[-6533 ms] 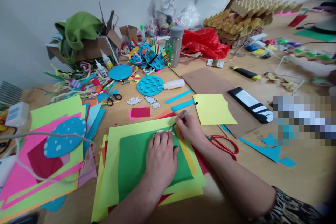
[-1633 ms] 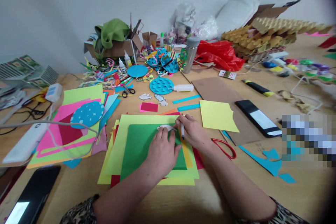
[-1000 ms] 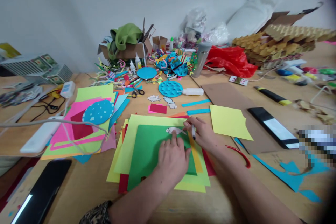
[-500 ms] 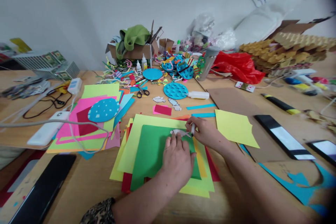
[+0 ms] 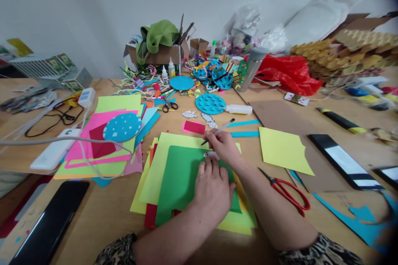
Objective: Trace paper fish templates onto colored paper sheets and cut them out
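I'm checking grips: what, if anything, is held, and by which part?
The right hand holds a slim grey pen near its lower tip; the left hand grips nothing, partly covering a white paper fish.

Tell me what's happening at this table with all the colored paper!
Someone is working with both hands over a stack of paper. The left hand lies on the green sheet, its fingertips at a small white fish. The right hand holds a pen, its dark tip near the fish. More fish cutouts lie beyond the stack, and scissors with red handles lie beside the right forearm.
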A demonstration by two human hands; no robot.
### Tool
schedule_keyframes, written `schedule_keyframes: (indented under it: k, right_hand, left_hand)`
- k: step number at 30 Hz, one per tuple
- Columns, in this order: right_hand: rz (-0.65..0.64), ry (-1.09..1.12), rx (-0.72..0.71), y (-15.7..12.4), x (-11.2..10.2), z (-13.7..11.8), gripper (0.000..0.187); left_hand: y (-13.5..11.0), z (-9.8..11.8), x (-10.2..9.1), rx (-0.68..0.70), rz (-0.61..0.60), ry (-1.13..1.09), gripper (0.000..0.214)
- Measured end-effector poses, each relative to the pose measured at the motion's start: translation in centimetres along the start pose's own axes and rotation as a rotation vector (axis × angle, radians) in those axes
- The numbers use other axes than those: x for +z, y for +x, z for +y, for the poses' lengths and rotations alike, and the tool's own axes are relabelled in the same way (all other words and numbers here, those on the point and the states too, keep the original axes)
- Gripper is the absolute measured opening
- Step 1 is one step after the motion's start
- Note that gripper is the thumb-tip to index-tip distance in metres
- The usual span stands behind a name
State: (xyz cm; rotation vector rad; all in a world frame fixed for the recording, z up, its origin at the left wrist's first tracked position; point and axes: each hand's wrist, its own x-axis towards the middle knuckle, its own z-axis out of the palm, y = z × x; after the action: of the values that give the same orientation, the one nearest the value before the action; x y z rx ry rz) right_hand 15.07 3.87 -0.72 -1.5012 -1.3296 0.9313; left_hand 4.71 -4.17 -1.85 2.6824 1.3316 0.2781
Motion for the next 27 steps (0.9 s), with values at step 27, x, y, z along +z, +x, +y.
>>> schedule_keyframes:
  k: [27]
  right_hand:
    - [0.025,-0.362,-0.087,-1.1,0.3,1.1,0.034]
  left_hand:
    - [0.0,0.1,0.2,-0.012,0.01,-0.025,0.051]
